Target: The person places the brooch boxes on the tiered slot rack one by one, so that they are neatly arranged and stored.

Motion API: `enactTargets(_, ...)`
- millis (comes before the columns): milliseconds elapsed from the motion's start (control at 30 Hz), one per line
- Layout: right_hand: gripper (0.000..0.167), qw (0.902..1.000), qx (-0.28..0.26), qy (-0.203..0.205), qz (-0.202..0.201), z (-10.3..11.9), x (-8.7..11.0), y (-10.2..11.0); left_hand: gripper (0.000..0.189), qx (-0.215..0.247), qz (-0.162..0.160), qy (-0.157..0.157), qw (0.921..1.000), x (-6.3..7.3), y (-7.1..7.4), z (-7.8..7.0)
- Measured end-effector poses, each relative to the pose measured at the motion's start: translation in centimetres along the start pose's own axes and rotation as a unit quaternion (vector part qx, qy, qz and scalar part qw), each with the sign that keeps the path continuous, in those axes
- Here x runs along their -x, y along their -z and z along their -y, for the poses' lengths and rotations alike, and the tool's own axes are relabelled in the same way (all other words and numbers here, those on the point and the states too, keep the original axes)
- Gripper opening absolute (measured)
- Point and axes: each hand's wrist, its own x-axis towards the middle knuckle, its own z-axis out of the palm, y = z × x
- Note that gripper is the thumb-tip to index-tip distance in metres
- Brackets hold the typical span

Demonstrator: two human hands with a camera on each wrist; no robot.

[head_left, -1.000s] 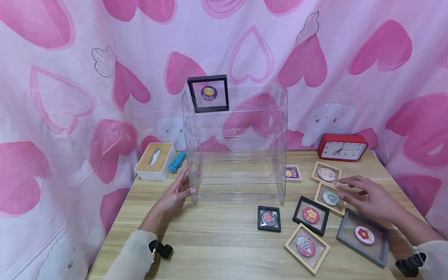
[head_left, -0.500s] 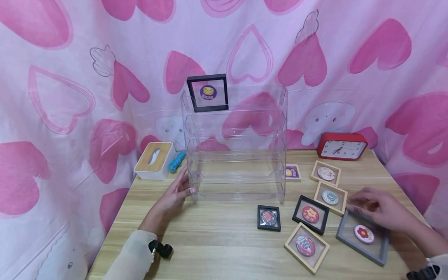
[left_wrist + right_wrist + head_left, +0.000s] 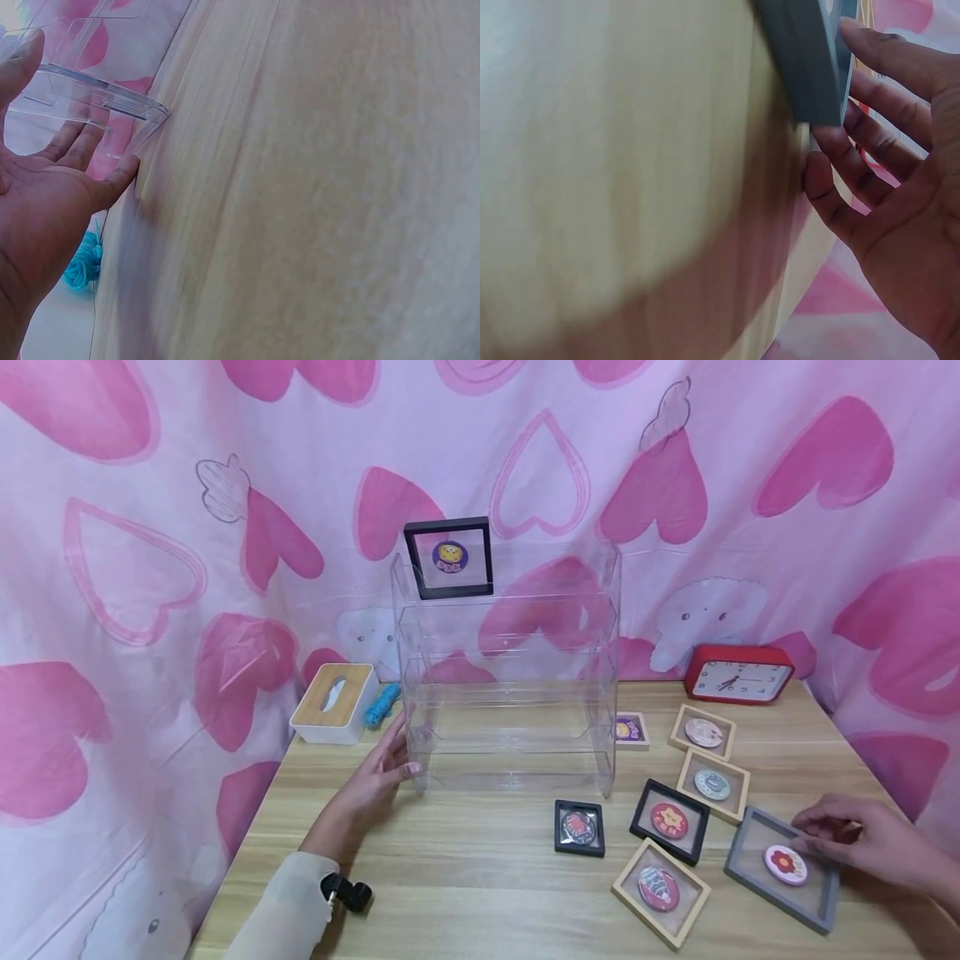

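A clear acrylic tiered display stand (image 3: 510, 718) stands at the table's middle back. My left hand (image 3: 382, 767) grips its lower left side, thumb at the front edge and fingers along the outer side. A black frame with a purple badge (image 3: 453, 589) leans on the top tier. At the right, a grey frame with a red flower badge (image 3: 780, 893) lies flat on the table. My right hand (image 3: 870, 839) is at the grey frame's right edge, thumb over its upper side, fingers loosely bent beside it. In the right wrist view the frame's edge (image 3: 802, 67) is close to the fingertips.
More badge frames lie right of the stand: a small black one (image 3: 579, 850), a larger black one (image 3: 693, 843) and several light wooden ones, such as the front one (image 3: 690, 918). A red clock (image 3: 738, 652) stands behind them. A tissue box (image 3: 352, 714) and blue yarn bundle (image 3: 382, 706) are left.
My right hand has moved from the two upper wooden frames down and right to the grey frame's right edge. The left hand has stayed at the stand.
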Motion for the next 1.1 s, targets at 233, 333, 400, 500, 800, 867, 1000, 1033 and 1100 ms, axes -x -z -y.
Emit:
enactTargets(233, 0.039, 0.9992, -0.038, 0.004, 0.014, -0.8, 1.9, 0.8, 0.102, 0.0, 0.004, -0.006, 1.0, -0.1, 0.0, 0.2)
enactTargets(333, 0.04, 0.9989, -0.045, 0.004, 0.014, -0.7, 2.3, 0.8, 0.102, 0.005, 0.003, -0.005, 1.0, -0.1, 0.0, 0.2)
enactTargets(400, 0.038, 0.9992, -0.038, -0.01, 0.011, -0.5, 2.2, 0.7, 0.102, 0.012, 0.003, -0.005, 0.9999, -0.1, -0.1, 0.1)
enactTargets(500, 0.032, 0.9987, -0.02, -0.046, 0.007, -0.1, 2.0, 0.6, 0.102, 0.014, 0.003, -0.009, 0.9999, -0.2, -0.1, 0.0)
enactTargets(800, 0.019, 0.9964, -0.005, -0.084, 0.012, 0.2, 1.8, 0.6, 0.102, 0.002, 0.002, -0.008, 1.0, -0.2, 0.2, 0.0)
enactTargets(867, 0.017, 0.996, -0.006, -0.088, 0.011, 0.2, 1.8, 0.8, 0.102, 0.005, 0.005, -0.01, 0.9999, -0.2, 0.2, 0.0)
enactTargets(1000, 0.009, 0.9926, -0.007, -0.119, 0.019, 0.4, 1.7, 1.4, 0.103, 0.006, 0.012, -0.024, 0.9996, -0.2, 0.1, 0.0)
enactTargets(1033, 0.01, 0.9911, -0.011, -0.131, 0.022, 0.5, 1.7, 1.5, 0.104, 0.006, 0.014, -0.029, 0.9995, -0.2, 0.1, 0.0)
enactTargets(1100, 0.013, 0.988, -0.018, -0.151, 0.027, 0.8, 1.6, 1.9, 0.104, 0.006, 0.015, -0.031, 0.9994, -0.2, 0.1, 0.0)
